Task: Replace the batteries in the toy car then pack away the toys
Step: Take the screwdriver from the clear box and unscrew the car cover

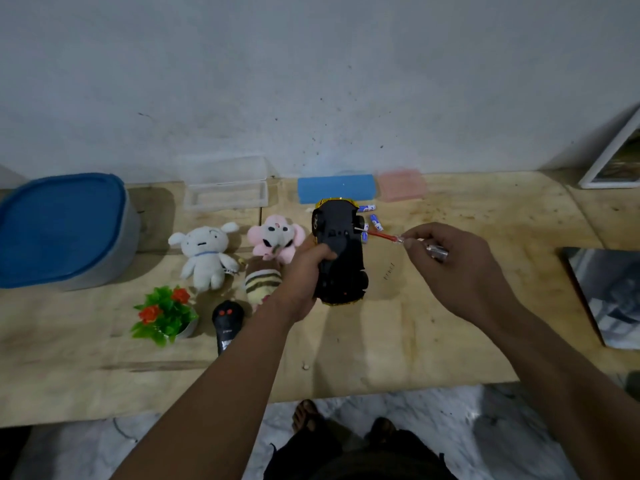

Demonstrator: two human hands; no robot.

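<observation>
The toy car lies upside down on the wooden table, its black underside up and gold body showing at both ends. My left hand grips the car's left side. My right hand pinches a small red-shafted screwdriver, its tip pointing at the car's right side. A silvery object, perhaps a battery, also sits in my right hand. Several blue-and-white batteries lie just right of the car's far end. A black remote control lies to the left near my forearm.
A white plush dog, a pink plush and a striped plush lie left of the car. A small fake plant, a blue-lidded grey bin, a clear box, a blue sponge and a pink case stand around.
</observation>
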